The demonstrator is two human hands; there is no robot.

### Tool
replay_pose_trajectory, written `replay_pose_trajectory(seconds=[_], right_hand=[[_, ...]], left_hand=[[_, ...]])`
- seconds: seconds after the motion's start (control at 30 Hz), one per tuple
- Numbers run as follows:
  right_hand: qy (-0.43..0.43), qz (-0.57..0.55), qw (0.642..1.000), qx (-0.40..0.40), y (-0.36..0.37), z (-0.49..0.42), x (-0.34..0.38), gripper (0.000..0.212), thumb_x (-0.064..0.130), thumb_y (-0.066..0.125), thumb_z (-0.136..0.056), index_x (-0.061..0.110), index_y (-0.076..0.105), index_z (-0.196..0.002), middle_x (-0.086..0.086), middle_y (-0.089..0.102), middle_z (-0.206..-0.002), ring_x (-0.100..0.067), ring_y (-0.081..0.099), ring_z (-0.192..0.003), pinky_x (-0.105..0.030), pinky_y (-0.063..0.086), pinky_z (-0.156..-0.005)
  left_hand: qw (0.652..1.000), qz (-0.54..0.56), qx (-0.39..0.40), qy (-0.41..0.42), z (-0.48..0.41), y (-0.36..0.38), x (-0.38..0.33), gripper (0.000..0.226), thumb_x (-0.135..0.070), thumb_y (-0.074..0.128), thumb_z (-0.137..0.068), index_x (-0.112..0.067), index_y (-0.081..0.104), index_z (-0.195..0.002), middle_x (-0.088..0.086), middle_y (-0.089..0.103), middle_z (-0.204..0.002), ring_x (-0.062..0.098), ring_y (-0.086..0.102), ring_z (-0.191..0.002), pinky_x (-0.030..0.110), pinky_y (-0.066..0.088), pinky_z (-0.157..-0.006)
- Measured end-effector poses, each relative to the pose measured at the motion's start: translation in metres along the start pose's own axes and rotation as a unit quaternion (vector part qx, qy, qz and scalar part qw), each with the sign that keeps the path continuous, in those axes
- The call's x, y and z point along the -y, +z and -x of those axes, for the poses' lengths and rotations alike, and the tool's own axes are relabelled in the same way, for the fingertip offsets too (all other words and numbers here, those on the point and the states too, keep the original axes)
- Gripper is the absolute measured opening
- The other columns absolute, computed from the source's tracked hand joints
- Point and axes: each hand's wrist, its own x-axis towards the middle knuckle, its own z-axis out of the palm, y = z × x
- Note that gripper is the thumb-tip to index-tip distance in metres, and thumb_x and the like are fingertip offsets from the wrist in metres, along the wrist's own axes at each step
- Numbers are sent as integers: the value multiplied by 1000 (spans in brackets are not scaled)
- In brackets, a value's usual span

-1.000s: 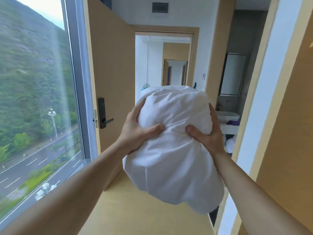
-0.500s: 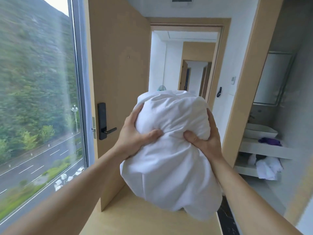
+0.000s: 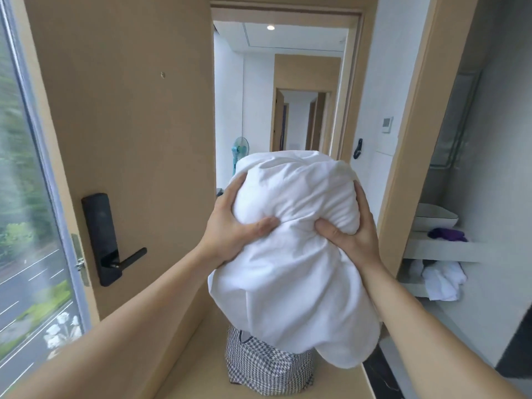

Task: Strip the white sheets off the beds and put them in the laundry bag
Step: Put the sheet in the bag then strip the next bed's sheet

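Observation:
I hold a bundled white sheet (image 3: 290, 254) out in front of me at chest height. My left hand (image 3: 230, 228) grips its left side and my right hand (image 3: 349, 234) grips its right side, thumbs pressed into the cloth. Directly below the bundle, on the tan floor, stands a black-and-white houndstooth laundry bag (image 3: 267, 370). The hanging sheet covers the bag's upper part and its opening.
An open tan door (image 3: 129, 139) with a black lever lock (image 3: 108, 240) stands on my left, beside a tall window (image 3: 26, 226). Ahead, a doorway leads into a corridor with a fan (image 3: 240, 148). On the right are shelves with a basin (image 3: 434, 218) and white towels (image 3: 442, 280).
I have walked closer to the door while carrying the sheet. The houndstooth bag has come into view under the bundle. My grip on the sheet is the same.

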Motion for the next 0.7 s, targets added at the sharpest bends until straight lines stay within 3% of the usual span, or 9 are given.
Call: replay_pose_trajectory(seconds=[0.27, 0.4, 0.6, 0.7], right_hand=[[2, -26, 1000, -3, 41, -123, -121, 122, 86, 76, -38, 50, 32, -146, 19, 41, -152, -7, 45, -136, -43, 41, -112], [10, -48, 999, 5, 63, -183, -176, 110, 72, 81, -46, 53, 34, -143, 19, 42, -151, -5, 45, -136, -43, 40, -113], [44, -39, 998, 14, 99, -252, -263, 116, 71, 81, -46, 46, 33, -149, 19, 36, -154, -8, 40, -140, -45, 38, -114], [54, -32, 998, 11, 117, -283, -312, 115, 69, 80, -47, 45, 33, -149, 18, 36, -155, -8, 39, -140, -45, 37, -115]], left_hand=[[1000, -17, -5, -14, -128, 48, 109, 112, -63, 87, -46, -44, 38, -145, -23, 43, -146, -3, 41, -134, 37, 36, -115], [999, -36, -6, -31, -189, 67, 152, 115, -64, 86, -45, -42, 38, -147, -26, 43, -145, -6, 42, -132, 33, 36, -114], [998, -27, 0, -56, -263, 92, 230, 114, -60, 86, -46, -35, 40, -147, -26, 45, -143, -11, 43, -129, 29, 36, -114], [997, -26, 8, -71, -300, 108, 281, 114, -62, 87, -47, -36, 39, -148, -23, 46, -145, -4, 43, -133, 36, 35, -116]])
